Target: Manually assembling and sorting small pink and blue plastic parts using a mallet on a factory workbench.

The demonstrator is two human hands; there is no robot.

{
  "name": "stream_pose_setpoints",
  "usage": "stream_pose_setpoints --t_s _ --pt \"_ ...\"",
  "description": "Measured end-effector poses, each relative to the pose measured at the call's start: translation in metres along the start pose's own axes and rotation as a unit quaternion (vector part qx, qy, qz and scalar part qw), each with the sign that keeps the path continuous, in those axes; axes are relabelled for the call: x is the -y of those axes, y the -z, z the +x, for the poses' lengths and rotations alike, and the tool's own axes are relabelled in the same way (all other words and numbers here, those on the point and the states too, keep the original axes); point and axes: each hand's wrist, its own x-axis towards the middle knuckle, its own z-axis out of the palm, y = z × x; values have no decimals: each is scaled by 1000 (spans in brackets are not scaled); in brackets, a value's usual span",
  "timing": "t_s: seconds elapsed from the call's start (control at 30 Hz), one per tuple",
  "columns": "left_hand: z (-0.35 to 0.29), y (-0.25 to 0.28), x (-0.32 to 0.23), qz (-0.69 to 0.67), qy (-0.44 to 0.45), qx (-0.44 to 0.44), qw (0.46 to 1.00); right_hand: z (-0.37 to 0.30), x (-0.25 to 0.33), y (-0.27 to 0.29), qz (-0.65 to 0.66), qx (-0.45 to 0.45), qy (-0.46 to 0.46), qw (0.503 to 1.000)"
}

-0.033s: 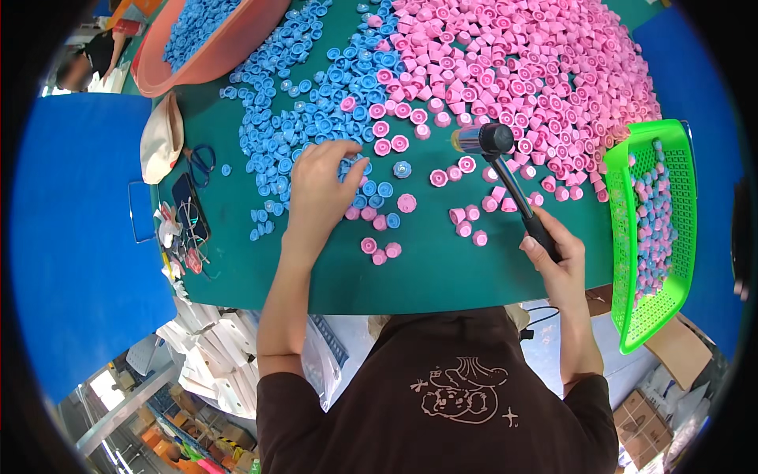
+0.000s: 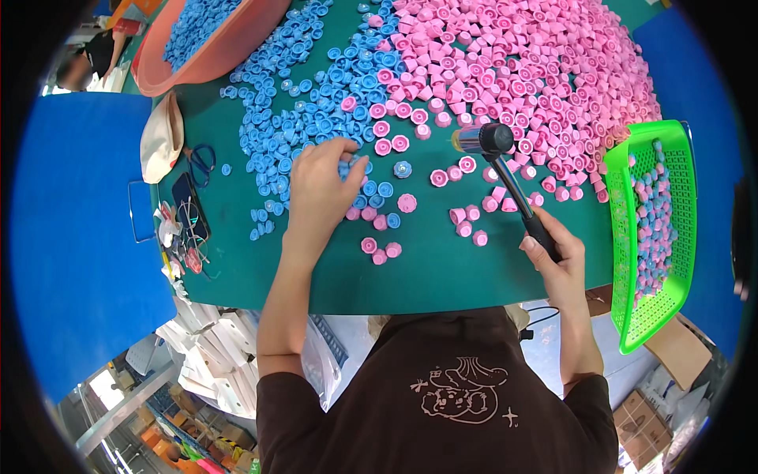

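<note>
My left hand (image 2: 322, 178) reaches over the near edge of the blue pile, its thumb and index finger curled around a small blue plastic cap (image 2: 344, 167) that the fingers partly hide. In my right hand (image 2: 559, 257) is a mallet (image 2: 513, 186) with a black grip, a dark shaft, and a head that is black at one end and clear yellowish at the other. The mallet head hangs over the table beside loose pink caps (image 2: 467, 164). A blue piece with a shiny centre (image 2: 403, 169) lies between my hands, just above a scalloped pink piece (image 2: 407, 203).
A large heap of pink caps (image 2: 513, 71) covers the far right, with blue caps (image 2: 300, 118) left of it. A pink tub (image 2: 229, 59) of blue caps stands far left. A green basket (image 2: 622, 237) holds pink-and-blue pieces at right. Scissors (image 2: 203, 162) and a phone (image 2: 189, 204) lie left.
My left hand's fingers have shifted very slightly around the blue cap. The right hand and the mallet stay where they were.
</note>
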Motion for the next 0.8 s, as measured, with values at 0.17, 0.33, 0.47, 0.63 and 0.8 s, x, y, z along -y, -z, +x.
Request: stream_pose_setpoints --t_s 0.17,0.33,0.47,0.63,0.8 --pt "6 4 -3 91 8 46 995 0 -2 -1 -6 12 6 1000" --pt "5 7 -3 48 39 79 995 2 -1 -1 -14 24 17 999" --pt "4 0 -11 -40 -16 -35 998 3 0 -3 -16 24 5 1000" --pt "8 -17 -16 -120 -41 -67 990 2 -3 -4 -20 28 13 999" --pt "7 -23 -9 -107 -52 -42 992 2 0 -10 -28 34 12 999"
